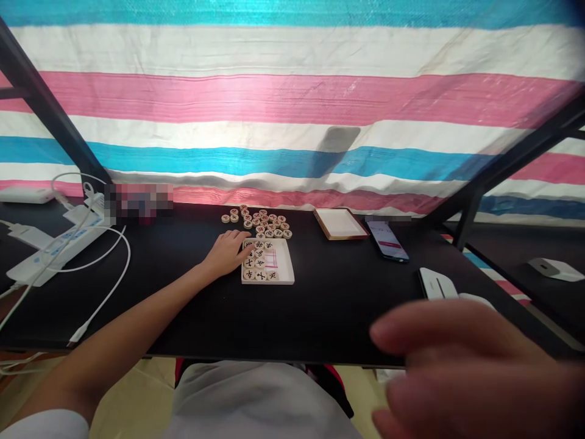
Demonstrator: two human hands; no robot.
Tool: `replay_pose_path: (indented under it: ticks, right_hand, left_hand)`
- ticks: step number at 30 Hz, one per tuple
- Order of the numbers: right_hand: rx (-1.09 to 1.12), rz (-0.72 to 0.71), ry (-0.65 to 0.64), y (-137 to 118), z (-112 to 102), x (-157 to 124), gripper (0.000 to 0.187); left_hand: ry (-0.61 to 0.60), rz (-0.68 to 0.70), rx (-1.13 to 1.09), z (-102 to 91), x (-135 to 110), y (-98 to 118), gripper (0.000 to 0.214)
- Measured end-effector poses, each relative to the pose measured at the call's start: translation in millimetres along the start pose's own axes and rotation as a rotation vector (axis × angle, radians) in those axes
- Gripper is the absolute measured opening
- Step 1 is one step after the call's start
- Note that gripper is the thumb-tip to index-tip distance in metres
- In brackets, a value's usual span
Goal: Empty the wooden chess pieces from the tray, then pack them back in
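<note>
My left hand [227, 252] lies at the upper left edge of a shallow white box [286, 268]. Its fingers are stretched out, and the thumb reaches over Chinese chess pieces in the box. Round pieces with black characters, such as this chess piece [260, 275], fill mainly the box's left part; pink lines show on its bare floor. Beyond the box lies a loose cluster of chess pieces [273, 225], some marked in red. Close to the camera, my right hand [461, 366] is raised and blurred, its fingers bent and somewhat apart, with nothing visible in them.
A box lid [342, 224] lies inside up at the back, with a phone [387, 239] to its right. White objects [436, 283] sit partly behind my right hand. A power strip [59, 249] with white cables [123, 262] takes up the left. A striped sheet [274, 97] hangs behind the desk.
</note>
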State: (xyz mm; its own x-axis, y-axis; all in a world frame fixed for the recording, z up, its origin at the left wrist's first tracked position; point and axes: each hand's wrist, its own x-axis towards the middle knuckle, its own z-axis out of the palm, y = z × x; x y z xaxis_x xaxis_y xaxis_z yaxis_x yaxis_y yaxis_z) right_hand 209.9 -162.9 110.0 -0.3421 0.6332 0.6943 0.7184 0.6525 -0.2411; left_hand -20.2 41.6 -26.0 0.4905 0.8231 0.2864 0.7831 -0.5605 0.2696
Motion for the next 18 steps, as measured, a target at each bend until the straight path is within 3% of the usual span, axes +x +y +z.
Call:
replay_pose_path:
  ticks: [1,2,4,5,8,10,13,18]
  right_hand:
    - [-0.04,0.03,-0.02,4,8,18,0.039]
    - [-0.017,-0.031,-0.007,16,20,34,0.025]
    - [0.031,-0.089,-0.228,58,52,54,0.02]
    - [0.028,-0.051,-0.289,85,70,59,0.02]
    - [-0.047,0.164,-0.358,166,124,51,0.025]
    - [-0.099,0.246,-0.382,202,149,37,0.033]
    - [-0.139,0.255,-0.399,222,165,18,0.035]
    - [-0.165,0.221,-0.376,215,169,12,0.028]
  left_hand:
    - [0.0,0.0,0.001,0.2,0,0,0.037]
    - [0.001,-0.001,0.003,0.3,0,0,0.037]
    - [0.005,-0.003,0.006,0.6,0,-1,0.038]
    - [0.005,-0.003,0.005,0.6,0,-1,0.038]
    - [-0.01,0.002,0.005,0.1,0,-2,0.038]
    - [-0.022,0.004,0.012,-0.4,0,-1,0.038]
    - [-0.032,-0.004,0.027,-0.8,0,0,0.037]
    - [-0.044,-0.002,0.056,0.7,0,1,0.036]
